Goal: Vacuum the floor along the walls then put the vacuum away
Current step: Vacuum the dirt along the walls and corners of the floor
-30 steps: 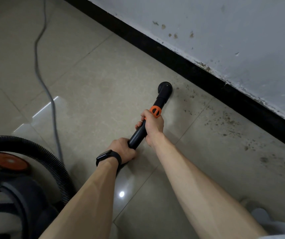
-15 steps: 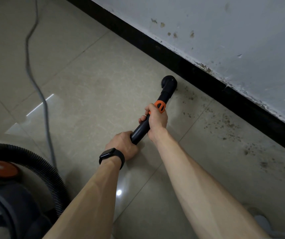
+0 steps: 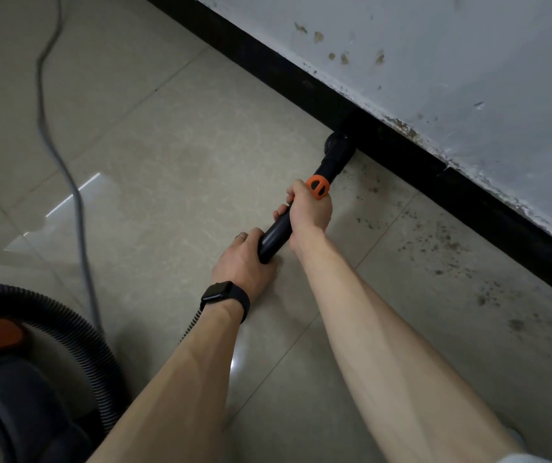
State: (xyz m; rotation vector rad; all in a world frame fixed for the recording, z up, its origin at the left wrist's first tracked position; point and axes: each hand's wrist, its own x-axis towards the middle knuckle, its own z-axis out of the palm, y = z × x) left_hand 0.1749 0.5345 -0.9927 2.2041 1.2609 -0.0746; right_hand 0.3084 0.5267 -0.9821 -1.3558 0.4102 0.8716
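Black wand (image 3: 276, 235) gripped two-handed: R hand (image 3: 309, 212) curled round it just below orange collar (image 3: 318, 187), L hand (image 3: 244, 262) wrapped round rear end, black watch (image 3: 224, 295) on wrist. Nozzle (image 3: 338, 150) down on tiled floor (image 3: 167, 162), touching black baseboard (image 3: 401, 152) under white wall (image 3: 468, 45). Dirt specks (image 3: 435, 242) on tiles to R of nozzle. Vac body (image 3: 7, 389) w/ ribbed hose (image 3: 77, 332) bottom L; grey cord (image 3: 67, 168) across floor, L side.

Tiled in glossy beige | carried grey cord (image 3: 80, 222) left, vacuum canister (image 3: 7, 396) bottom-left | bore dark specks (image 3: 435, 242) along black baseboard (image 3: 468, 182)
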